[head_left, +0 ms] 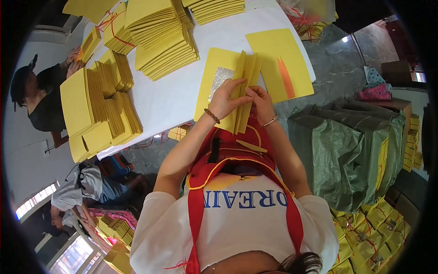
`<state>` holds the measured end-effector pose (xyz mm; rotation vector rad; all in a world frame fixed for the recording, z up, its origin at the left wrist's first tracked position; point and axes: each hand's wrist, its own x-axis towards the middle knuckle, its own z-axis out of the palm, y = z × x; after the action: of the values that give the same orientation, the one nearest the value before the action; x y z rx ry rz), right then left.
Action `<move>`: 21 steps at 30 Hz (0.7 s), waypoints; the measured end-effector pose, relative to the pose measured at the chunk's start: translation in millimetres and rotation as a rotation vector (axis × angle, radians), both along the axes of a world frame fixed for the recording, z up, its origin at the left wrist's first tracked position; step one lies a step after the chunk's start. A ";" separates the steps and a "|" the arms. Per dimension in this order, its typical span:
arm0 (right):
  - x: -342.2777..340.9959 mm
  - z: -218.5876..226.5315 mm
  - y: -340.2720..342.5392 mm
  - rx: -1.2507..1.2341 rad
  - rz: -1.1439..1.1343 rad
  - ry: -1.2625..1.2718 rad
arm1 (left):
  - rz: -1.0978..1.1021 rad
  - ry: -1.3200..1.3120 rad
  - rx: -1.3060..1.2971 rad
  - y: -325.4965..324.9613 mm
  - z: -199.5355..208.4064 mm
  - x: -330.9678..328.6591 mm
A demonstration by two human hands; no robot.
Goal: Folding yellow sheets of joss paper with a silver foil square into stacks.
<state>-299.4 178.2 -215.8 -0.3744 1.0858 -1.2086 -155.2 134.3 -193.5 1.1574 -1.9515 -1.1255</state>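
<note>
In front of me, folded yellow paper [243, 77] stands up in narrow pleats at the table's near edge. My left hand [226, 99] closes on its left side, fingers over the top of the folds. With thumb and fingertips together, my right hand [262, 106] grips the right-hand fold. A yellow sheet with a silver patch [221, 81] lies flat under my left hand and wrist. Just to the right rests another yellow sheet [269, 50] bearing an orange-red stripe [286, 77]. The lower ends of the folds hang over my red apron [255, 137].
Stacks of folded yellow paper [166, 57] fill the left of the white-covered table [164, 100]. Across it, a person [43, 98] handles yellow paper; another person [86, 187] is at lower left. Large green sacks [337, 155] and red-tied yellow bundles [369, 233] stand at right.
</note>
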 end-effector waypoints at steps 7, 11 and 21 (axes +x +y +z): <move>-1.1 -0.4 0.8 -0.031 0.008 -0.014 | -0.002 0.020 -0.003 -2.0 -0.4 1.6; -1.7 -2.6 0.7 -0.033 0.024 -0.010 | -0.013 0.040 0.006 -3.1 -1.9 2.5; -2.6 -5.0 2.5 -0.009 0.020 -0.060 | 0.005 0.038 0.025 -2.8 -2.8 3.1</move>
<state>-302.0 180.7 -220.8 -0.3531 1.0225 -1.1998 -152.2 131.5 -196.3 1.1452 -1.9094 -1.1642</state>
